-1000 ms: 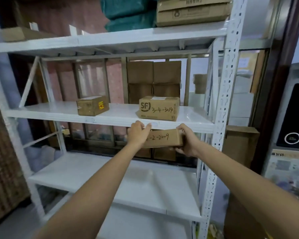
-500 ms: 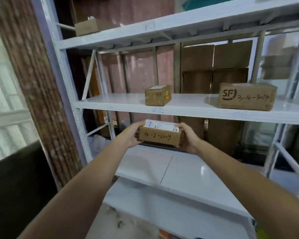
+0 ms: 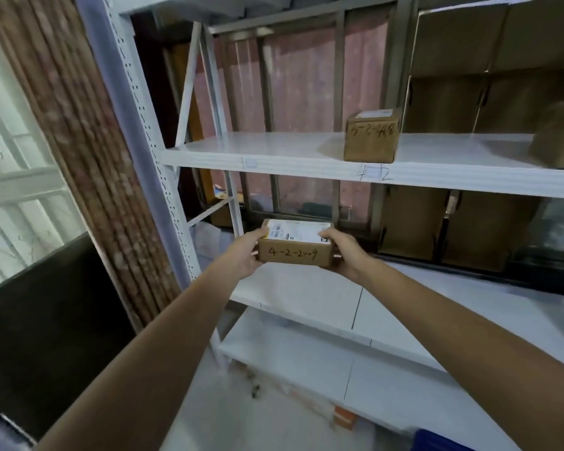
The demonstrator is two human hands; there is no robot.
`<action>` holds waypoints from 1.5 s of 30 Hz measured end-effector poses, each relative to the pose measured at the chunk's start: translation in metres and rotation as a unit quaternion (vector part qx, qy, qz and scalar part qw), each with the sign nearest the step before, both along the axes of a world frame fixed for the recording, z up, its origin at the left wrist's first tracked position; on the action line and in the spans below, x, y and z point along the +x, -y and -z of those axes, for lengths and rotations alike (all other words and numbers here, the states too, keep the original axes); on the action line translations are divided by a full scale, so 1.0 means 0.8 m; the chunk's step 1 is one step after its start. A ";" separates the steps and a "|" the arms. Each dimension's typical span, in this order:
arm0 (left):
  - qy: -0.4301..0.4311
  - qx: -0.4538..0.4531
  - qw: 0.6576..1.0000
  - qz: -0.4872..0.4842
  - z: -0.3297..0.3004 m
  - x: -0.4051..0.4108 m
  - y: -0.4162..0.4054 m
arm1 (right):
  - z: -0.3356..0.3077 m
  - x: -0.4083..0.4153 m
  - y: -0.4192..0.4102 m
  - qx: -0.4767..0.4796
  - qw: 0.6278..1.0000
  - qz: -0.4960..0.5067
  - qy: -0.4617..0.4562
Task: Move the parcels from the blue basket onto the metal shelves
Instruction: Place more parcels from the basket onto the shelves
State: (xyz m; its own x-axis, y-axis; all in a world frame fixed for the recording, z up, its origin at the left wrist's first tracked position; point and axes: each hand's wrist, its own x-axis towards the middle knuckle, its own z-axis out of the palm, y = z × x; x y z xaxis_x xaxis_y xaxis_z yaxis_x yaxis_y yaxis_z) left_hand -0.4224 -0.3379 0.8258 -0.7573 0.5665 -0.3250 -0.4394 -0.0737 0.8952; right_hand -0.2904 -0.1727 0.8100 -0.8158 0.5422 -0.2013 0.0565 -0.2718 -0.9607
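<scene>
Small brown cardboard parcel marked 4-2-2009 (image 3: 296, 244) mid-frame, clamped between left hand (image 3: 241, 255) and right hand (image 3: 345, 253), above white metal shelves (image 3: 274, 151). Second brown box (image 3: 370, 136) on middle shelf. Window at left.

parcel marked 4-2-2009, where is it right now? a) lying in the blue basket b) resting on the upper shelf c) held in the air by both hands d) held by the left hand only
c: the parcel hangs between the left hand and right hand, one on each end, in front of the shelves and resting on none.

A brown curtain (image 3: 88, 151) hangs beside a bright window (image 3: 10, 177) at left.
</scene>
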 end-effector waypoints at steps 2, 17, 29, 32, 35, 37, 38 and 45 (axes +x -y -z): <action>0.002 0.002 1.000 -0.001 0.023 -0.038 -0.003 | 0.028 -0.035 -0.007 0.018 1.000 0.010 0.022; -0.060 -0.192 0.979 0.014 0.209 -0.271 -0.061 | 0.228 -0.264 -0.046 0.074 0.978 0.068 0.185; 0.025 -0.238 0.962 0.135 0.369 -0.426 -0.147 | 0.373 -0.379 -0.071 0.064 0.934 0.146 0.319; 0.037 -0.248 0.955 0.157 0.400 -0.448 -0.149 | 0.405 -0.401 -0.070 0.060 0.926 0.139 0.347; 0.039 -0.257 0.951 0.166 0.427 -0.461 -0.148 | 0.426 -0.416 -0.065 0.063 0.921 0.130 0.361; 0.043 -0.261 0.949 0.171 0.441 -0.466 -0.149 | 0.436 -0.422 -0.063 0.072 0.921 0.121 0.364; 0.046 -0.262 0.948 0.173 0.448 -0.468 -0.149 | 0.440 -0.424 -0.063 0.074 0.920 0.119 0.366; 0.043 -0.268 0.944 0.187 0.478 -0.470 -0.149 | 0.455 -0.427 -0.064 0.082 0.916 0.108 0.378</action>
State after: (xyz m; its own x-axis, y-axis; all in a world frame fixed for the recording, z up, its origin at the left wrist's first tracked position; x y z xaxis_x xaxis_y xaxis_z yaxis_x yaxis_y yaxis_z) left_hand -0.7984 -0.2188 0.4437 -0.4944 0.5264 -0.6917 -0.4167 0.5549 0.7201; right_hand -0.6324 -0.1216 0.4459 -0.3474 0.7472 -0.5666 0.6845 -0.2110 -0.6979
